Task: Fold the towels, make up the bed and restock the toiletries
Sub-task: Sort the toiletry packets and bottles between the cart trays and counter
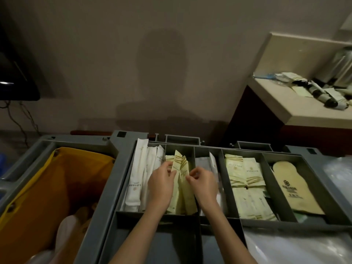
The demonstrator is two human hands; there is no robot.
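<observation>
A grey housekeeping cart tray (221, 157) is split into several compartments of wrapped toiletries. Both my hands reach into the second compartment from the left, which holds pale yellow toiletry packets (183, 197) standing on end. My left hand (161, 180) pinches one raised pale yellow packet (176, 164) by its edge. Just right of it, my right hand (202, 181) pinches the edge of a neighbouring packet (183, 167). Long white packets (140, 174) fill the leftmost compartment. More yellow packets (245, 180) lie stacked further right, beside tan slippers (291, 187).
A yellow laundry bag (62, 174) hangs open in the cart's left half, with pale items inside. Clear plastic bags (297, 246) lie at lower right. A beige counter (297, 107) at upper right carries loose used toiletries and a kettle. The wall stands close behind the cart.
</observation>
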